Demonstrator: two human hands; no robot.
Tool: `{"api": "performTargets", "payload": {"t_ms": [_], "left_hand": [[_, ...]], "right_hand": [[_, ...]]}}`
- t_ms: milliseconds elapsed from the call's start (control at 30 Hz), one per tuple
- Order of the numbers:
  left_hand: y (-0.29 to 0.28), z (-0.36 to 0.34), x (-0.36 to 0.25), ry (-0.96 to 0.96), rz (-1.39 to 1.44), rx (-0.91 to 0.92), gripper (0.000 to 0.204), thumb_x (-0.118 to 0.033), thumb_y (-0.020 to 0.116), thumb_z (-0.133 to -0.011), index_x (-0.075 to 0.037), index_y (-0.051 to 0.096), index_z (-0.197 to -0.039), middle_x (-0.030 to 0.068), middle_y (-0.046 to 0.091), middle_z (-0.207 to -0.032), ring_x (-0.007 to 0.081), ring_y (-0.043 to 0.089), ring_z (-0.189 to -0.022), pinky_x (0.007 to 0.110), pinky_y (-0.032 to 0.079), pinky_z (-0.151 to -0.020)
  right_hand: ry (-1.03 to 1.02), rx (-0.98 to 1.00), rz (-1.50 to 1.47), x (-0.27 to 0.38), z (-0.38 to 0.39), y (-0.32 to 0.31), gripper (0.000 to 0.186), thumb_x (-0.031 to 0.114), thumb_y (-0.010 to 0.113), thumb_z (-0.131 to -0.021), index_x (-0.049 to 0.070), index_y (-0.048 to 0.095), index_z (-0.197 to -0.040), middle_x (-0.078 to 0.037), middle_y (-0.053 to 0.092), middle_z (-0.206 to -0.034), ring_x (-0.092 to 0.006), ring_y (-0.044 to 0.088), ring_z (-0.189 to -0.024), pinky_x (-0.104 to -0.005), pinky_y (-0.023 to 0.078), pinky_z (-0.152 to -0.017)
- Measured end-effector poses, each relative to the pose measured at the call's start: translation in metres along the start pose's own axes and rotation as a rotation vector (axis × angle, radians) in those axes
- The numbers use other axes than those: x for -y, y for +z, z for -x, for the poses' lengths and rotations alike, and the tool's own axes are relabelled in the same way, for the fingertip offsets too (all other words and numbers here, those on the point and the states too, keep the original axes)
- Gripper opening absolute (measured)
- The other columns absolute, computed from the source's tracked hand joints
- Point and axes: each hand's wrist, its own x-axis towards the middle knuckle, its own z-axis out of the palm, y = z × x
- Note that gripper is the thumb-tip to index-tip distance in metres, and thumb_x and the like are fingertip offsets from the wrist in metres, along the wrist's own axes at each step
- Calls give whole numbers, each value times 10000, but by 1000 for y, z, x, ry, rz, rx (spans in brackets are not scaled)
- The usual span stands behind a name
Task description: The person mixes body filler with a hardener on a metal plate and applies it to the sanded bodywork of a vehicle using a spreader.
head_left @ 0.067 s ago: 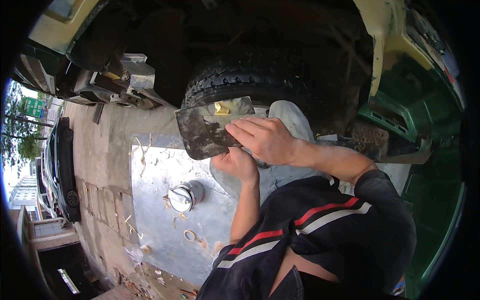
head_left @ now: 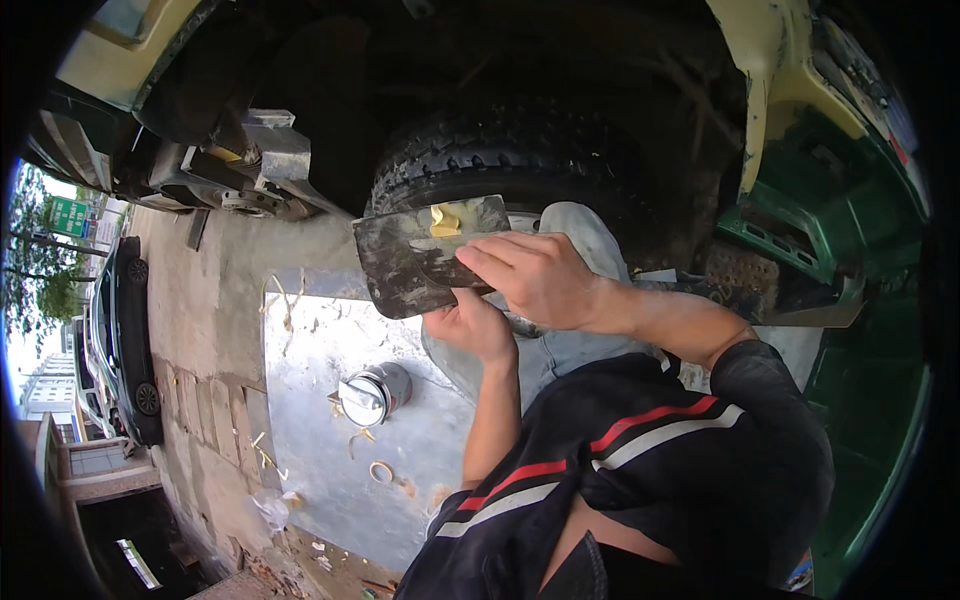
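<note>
A dark, scuffed flat board [head_left: 388,270] is tilted in front of my knees, near the tyre. My left hand [head_left: 475,325] grips its lower edge, thumb along the near side and the other fingers mostly hidden underneath. A folded lump of yellow putty [head_left: 444,221] sits close to the board's far edge. Over the board's right part, my right hand [head_left: 535,280] is closed on a thin dark spreader [head_left: 447,262], its fingers pressed flat along the blade. The blade lies against the board just below the putty, where a pale smear shows.
A large black tyre [head_left: 500,150] fills the dark wheel arch ahead. Green vehicle bodywork [head_left: 860,220] stands at right. On a metal sheet [head_left: 330,490] at left are an open-topped tin [head_left: 385,388], a tape roll [head_left: 381,471] and peeled strips. A dark car [head_left: 128,340] is parked far left.
My right hand and the spreader have shifted slightly right across the board, and a pale smear shows more clearly below the putty. My left hand keeps its hold.
</note>
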Motion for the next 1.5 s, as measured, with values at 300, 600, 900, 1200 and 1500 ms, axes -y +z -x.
{"api": "performTargets", "payload": {"t_ms": [300, 600, 900, 1200, 1500], "left_hand": [[-2, 0, -4, -46, 93, -19, 203, 15, 557, -954, 117, 601, -1124, 161, 678, -1084, 191, 671, -919, 308, 564, -808], [8, -4, -12, -32, 135, 20, 222, 17, 537, -961, 115, 597, -1151, 168, 671, -1102, 191, 668, -930, 313, 560, -824], [7, -2, -12, -30, 200, -4, 260, 29, 539, -950, 123, 567, -1191, 192, 657, -1138, 222, 665, -968, 354, 560, -868], [1, -5, -17, -17, 192, -6, 260, 28, 555, -943, 127, 572, -1183, 195, 655, -1142, 222, 660, -977, 353, 555, -868], [10, -5, -17, -14, 202, 33, 260, 18, 579, -935, 110, 577, -1178, 183, 645, -1165, 221, 645, -995, 358, 532, -902]], "right_hand": [[-45, -10, 89, -6, 5, 6, 335, 142, 634, -743, -11, 635, -1042, -101, 669, -926, -232, 695, -815, -329, 566, -653], [31, -39, 57, -12, -3, -9, 352, 22, 635, -700, -5, 684, -1048, -136, 714, -1008, -265, 715, -888, -344, 588, -719], [-30, -124, 45, -19, -8, -5, 249, 58, 613, -712, 23, 633, -959, -83, 678, -869, -250, 693, -749, -350, 553, -606], [-10, -106, 23, -22, -15, -14, 334, 39, 629, -694, 30, 665, -1026, -84, 688, -878, -246, 696, -758, -350, 555, -596], [-24, -173, -18, -28, -15, -11, 198, 54, 618, -697, 33, 610, -894, -98, 657, -806, -278, 689, -738, -380, 550, -586]]}}
